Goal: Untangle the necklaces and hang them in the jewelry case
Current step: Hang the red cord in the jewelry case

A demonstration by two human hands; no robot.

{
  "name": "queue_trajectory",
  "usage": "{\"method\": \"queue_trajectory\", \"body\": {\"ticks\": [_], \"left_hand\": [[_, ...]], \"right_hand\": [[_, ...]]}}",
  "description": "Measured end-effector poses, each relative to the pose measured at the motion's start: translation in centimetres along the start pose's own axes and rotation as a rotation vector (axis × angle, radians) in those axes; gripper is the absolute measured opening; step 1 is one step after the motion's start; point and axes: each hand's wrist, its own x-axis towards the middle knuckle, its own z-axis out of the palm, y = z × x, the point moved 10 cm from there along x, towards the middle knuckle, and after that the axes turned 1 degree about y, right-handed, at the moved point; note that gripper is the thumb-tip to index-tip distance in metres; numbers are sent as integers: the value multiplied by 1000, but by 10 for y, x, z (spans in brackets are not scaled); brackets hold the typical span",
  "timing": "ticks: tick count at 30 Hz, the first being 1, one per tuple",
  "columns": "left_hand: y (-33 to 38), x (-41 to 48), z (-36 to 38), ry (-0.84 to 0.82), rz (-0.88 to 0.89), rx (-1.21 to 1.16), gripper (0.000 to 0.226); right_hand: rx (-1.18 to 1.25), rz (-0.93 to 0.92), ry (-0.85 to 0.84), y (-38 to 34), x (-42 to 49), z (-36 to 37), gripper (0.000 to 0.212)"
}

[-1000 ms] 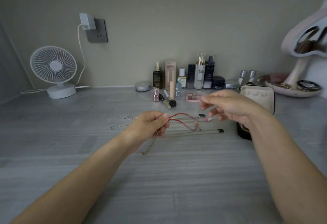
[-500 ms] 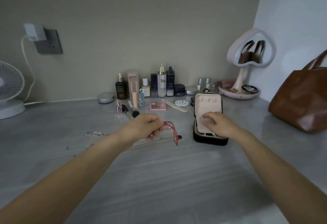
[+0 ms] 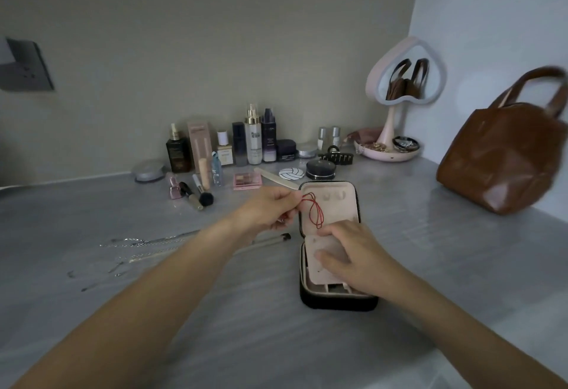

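The left hand (image 3: 270,210) pinches the red necklace (image 3: 315,211) in front of the case (image 3: 338,302) lid. The right hand (image 3: 356,253) presses flat on the insert (image 3: 319,268). The dangling loops could miss the hooks (image 3: 333,195) and knot up.

Around the jewelry case (image 3: 338,304), bare tabletop (image 3: 276,345) lies open from 4 round to 7 o'clock. At 9 o'clock silver chains (image 3: 144,242) and a thin brush (image 3: 270,239) lie flat. Bottles (image 3: 253,139) crowd 11 to 12, and a brown bag (image 3: 504,158) stands at 2.
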Motion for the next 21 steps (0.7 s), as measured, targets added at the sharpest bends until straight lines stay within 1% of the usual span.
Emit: {"method": "queue_trajectory", "body": {"ticks": [3,4,6,7,8,9,10,11,12,13,15,16,18,19,21], "left_hand": [[5,1,11,-55,37,50,37],[8,0,12,-58,49,65,37],[13,-2,15,-77,64,104,32],[15,-4,18,-102,68,134,30],[16,-5,21,-130,72,168,29],[18,-6,25,-150,79,198,29],[21,-7,28,-159,91,215,29],[24,-7,30,-155,106,224,30],[26,-6,29,-137,120,225,30],[27,-4,27,-106,126,221,30],[21,-2,21,-55,83,178,28],[16,-3,21,-57,49,135,27],[9,-8,26,-92,-1,86,28],[8,-11,26,-97,-13,124,29],[15,-12,10,-18,17,239,31]], "right_hand": [[5,-23,-11,-8,-11,-5,39],[30,-4,33,-7,-12,-16,34],[95,48,227,-4,-9,-51,20],[103,36,311,-6,-6,-67,18],[101,-4,329,-13,0,-77,21],[102,-54,284,-23,7,-79,31],[103,-83,189,-31,15,-72,43],[100,-87,87,-35,22,-63,50],[104,-83,22,-37,27,-56,48],[112,-74,-2,-34,32,-53,39],[85,-40,34,-23,38,-56,18],[51,-29,61,-18,40,-60,12],[43,-35,92,-13,43,-66,10],[65,-39,96,-13,44,-68,10],[67,-37,83,-13,48,-69,10]]}}
